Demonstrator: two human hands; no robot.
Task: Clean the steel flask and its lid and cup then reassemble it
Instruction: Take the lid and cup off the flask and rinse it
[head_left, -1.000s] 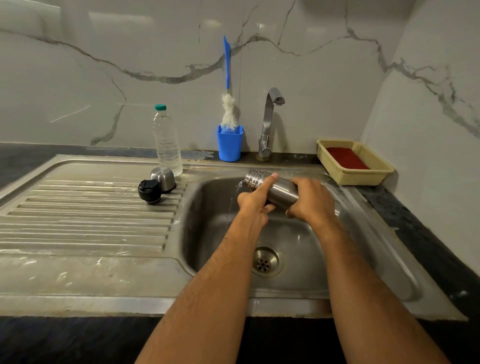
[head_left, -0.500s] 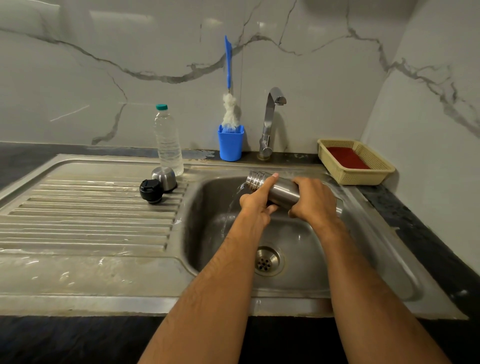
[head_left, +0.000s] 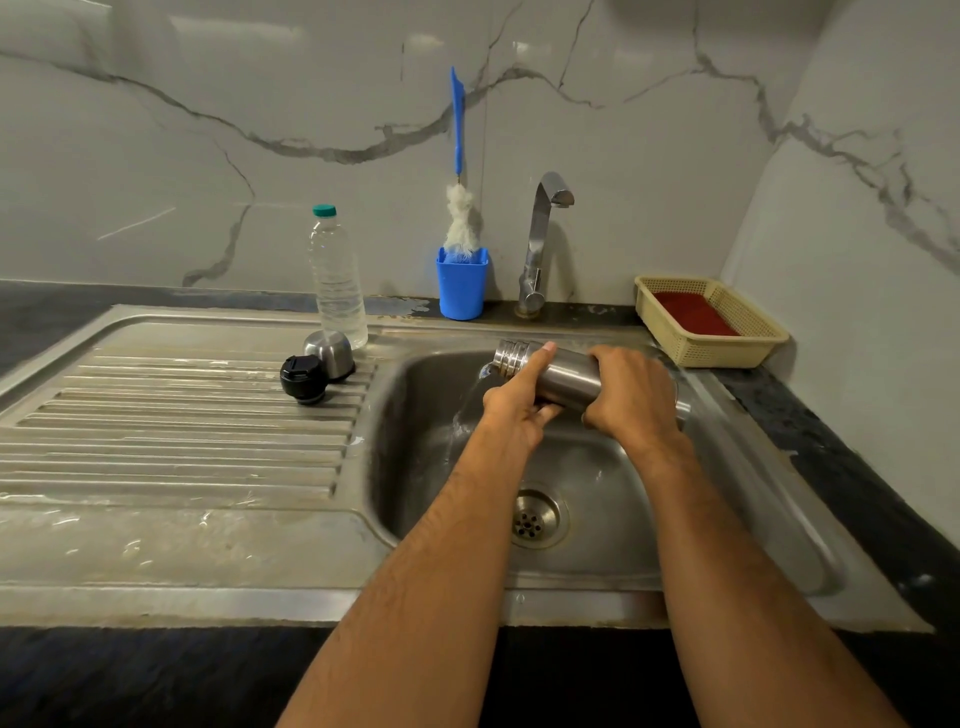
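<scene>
The steel flask (head_left: 563, 375) lies almost level over the sink basin (head_left: 426, 467), its open threaded mouth pointing left. Water pours from the mouth down into the basin. My left hand (head_left: 519, 402) grips the flask near the neck from below, index finger stretched along its side. My right hand (head_left: 631, 397) wraps round the flask's lower body and hides most of it. On the ribbed draining board to the left stand the black lid (head_left: 303, 378) and the steel cup (head_left: 329, 353), upside down, side by side.
A clear water bottle (head_left: 336, 280) with a green cap stands behind the cup. A blue holder (head_left: 462, 283) with a bottle brush and the tap (head_left: 540, 244) line the back wall. A beige basket (head_left: 709, 322) sits at the right. The drain (head_left: 535, 517) lies below my arms.
The flask has tipped a little further and the stream of water from its mouth has grown. Both hands keep the same hold.
</scene>
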